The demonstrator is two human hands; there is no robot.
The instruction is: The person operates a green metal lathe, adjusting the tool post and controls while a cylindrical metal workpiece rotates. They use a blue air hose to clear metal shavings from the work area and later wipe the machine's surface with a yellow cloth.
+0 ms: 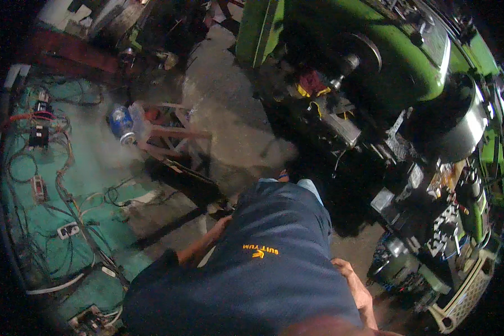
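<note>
My left hand (223, 225) hangs beside the left side of my dark navy shirt (285, 224). Its fingers are in shadow and partly covered by the cloth, so any grip is unclear. A small dark object (221, 208) lies close to that hand in view, too dim to name. On the other side, my right hand (344, 269) rests against or just beside the shirt at my hip. The wrist is bent and the fingertips disappear behind the shirt's edge. Nothing held shows in either hand.
A large green machine (397, 50) with a shiny round metal part (465, 126) stands on the right. Metal parts (445, 224) crowd its lower area. At left, a blue container (120, 123) sits by a reddish metal frame (176, 131). Cables (67, 179) run across a green surface.
</note>
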